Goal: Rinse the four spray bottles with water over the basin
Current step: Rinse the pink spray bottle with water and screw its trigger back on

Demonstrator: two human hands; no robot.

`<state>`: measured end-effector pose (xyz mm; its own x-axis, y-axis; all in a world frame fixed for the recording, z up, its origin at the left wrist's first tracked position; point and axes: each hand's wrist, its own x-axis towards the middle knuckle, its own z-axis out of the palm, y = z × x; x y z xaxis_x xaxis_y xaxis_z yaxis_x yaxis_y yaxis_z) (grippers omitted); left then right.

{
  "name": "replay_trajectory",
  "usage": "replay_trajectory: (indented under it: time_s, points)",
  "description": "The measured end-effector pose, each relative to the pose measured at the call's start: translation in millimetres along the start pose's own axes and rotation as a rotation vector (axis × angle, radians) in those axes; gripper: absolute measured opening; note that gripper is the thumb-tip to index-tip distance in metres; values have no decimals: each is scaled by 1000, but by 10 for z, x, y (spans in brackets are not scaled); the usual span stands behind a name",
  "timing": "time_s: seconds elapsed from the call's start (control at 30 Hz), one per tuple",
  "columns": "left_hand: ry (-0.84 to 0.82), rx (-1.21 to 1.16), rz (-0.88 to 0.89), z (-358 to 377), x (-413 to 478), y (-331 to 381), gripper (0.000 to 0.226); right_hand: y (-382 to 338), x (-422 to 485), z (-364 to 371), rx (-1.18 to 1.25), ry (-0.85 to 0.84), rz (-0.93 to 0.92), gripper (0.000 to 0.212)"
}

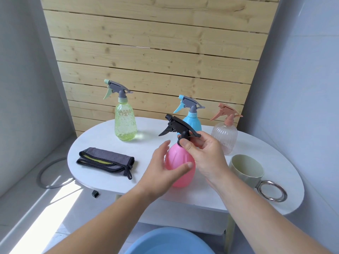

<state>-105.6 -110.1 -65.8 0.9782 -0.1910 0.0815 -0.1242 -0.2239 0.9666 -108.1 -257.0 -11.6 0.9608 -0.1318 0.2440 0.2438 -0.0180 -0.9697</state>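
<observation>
Pink spray bottle stands upright near the front of the white counter, with the blue basin lower down. The left hand, thumb and fingers cupped round its body, should brace it. The right hand, fingers curled on the collar of the black trigger head, should twist squarely (unscrewing, by the look of it). The body is opaque, egg-shaped and faintly ribbed, hiding any contents.

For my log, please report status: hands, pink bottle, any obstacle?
Left hand holds pink bottle by its body. Right hand grips its black spray head at the collar. Bottle upright at table, not over basin. Cup stands close by right wrist.
</observation>
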Motion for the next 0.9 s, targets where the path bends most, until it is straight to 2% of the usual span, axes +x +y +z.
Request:
replay_trajectory:
  time_s: [0.03,0.1,0.17,0.27,0.47,0.73,0.9]
  points:
    - [-41,-27,-8,-10,4,4,104,1,-1,4,4,-1,-1,11]
    - [-49,2,21,-35,28,4,86,0,1,3,-3,3,-6,12]
    - [-3,51,62,-42,25,19,67,-2,4,3,-13,7,-10,12]
    - [61,102,89,-21,10,22,59,-9,1,14,-12,18,-17,13]
    - [148,128,107,28,-11,24,74,-26,-3,42,-11,41,-44,15]
    - [201,160,104,64,-55,64,78,-22,6,44,-75,65,-72,13]
    - [181,151,86,48,-51,52,68,-4,9,28,-79,65,-59,12]
